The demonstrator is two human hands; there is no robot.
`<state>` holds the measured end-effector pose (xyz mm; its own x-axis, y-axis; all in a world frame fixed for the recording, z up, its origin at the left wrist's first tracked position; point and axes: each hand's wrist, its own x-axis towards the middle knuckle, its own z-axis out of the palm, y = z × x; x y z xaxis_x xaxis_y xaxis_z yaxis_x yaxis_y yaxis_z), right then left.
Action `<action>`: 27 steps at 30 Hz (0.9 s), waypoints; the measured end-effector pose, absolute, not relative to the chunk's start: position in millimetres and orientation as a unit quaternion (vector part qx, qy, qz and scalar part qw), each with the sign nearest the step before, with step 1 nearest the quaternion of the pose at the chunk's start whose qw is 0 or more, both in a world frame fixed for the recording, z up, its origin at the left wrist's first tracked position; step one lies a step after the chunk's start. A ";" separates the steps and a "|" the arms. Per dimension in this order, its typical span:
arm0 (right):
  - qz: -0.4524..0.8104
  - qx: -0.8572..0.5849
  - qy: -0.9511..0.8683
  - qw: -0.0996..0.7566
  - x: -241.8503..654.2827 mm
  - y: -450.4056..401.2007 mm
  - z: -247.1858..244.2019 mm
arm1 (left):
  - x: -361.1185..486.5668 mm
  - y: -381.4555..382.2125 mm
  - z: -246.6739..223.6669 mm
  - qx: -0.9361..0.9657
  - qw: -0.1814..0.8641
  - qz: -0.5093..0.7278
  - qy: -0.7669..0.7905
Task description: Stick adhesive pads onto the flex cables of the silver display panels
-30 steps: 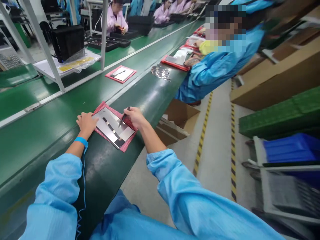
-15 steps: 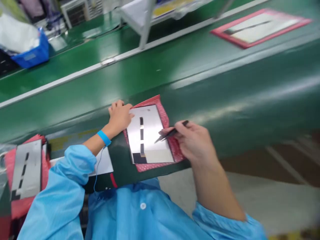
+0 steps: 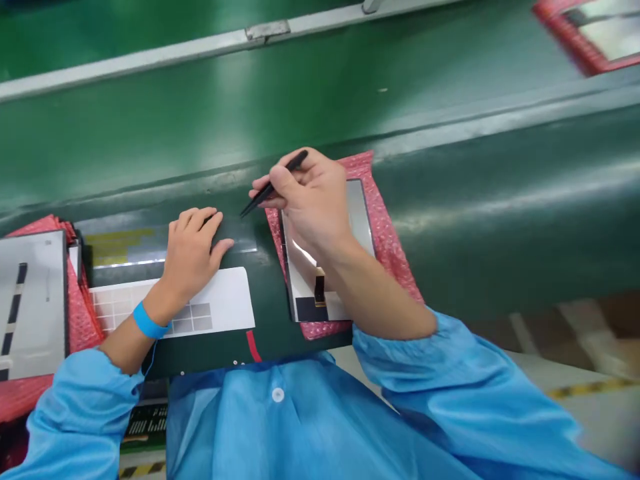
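My right hand point(image 3: 315, 197) grips black tweezers point(image 3: 267, 190), their tips pointing down and left. It hangs over a silver-backed flat panel point(image 3: 363, 207), hiding much of its middle. Black patches show on the panel's lower left part, and a pink bubble-wrap bag point(image 3: 387, 240) lies under it. My left hand point(image 3: 193, 253), with a blue wrist strap point(image 3: 149, 321), is open, thumb apart from the fingers, above a white sheet of grey label squares point(image 3: 230, 300). Nothing shows in that hand.
More panels point(image 3: 35, 300) on pink bubble wrap point(image 3: 83, 310) lie at the left. A clear strip with yellow markings point(image 3: 123, 243) lies behind the label sheet. Another panel in pink wrap point(image 3: 590, 47) is at the far right. A metal rail point(image 3: 200, 50) crosses the back.
My left hand has left the panel's upper left corner and moved left over the label sheet. My right hand has carried the tweezers left across the panel. The view has shifted.
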<state>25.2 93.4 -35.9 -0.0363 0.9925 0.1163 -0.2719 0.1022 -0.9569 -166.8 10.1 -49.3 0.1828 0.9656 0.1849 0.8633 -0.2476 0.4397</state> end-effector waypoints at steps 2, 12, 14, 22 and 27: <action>0.572 -0.377 -0.478 0.550 16.4 101.1 -48.4 | -162.1 10.9 -55.5 0.747 0.112 0.236 0.611; 0.561 -0.403 -0.501 0.522 12.2 96.9 -61.0 | -160.0 5.9 -53.5 0.747 0.080 0.242 0.614; 0.558 -0.409 -0.506 0.515 11.8 96.6 -59.1 | -158.4 6.0 -52.5 0.747 0.082 0.235 0.616; 0.588 -0.415 -0.491 0.491 10.4 105.2 -54.5 | -159.7 8.3 -51.3 0.742 0.099 0.215 0.627; 0.573 -0.408 -0.495 0.510 8.1 108.2 -60.4 | -160.4 9.3 -49.8 0.738 0.104 0.219 0.630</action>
<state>8.1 108.2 -60.4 -0.1464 0.9885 0.0365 -0.1812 0.0095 -0.9834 -160.4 9.3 -49.8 0.1100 0.9752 0.1923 0.8843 -0.1843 0.4290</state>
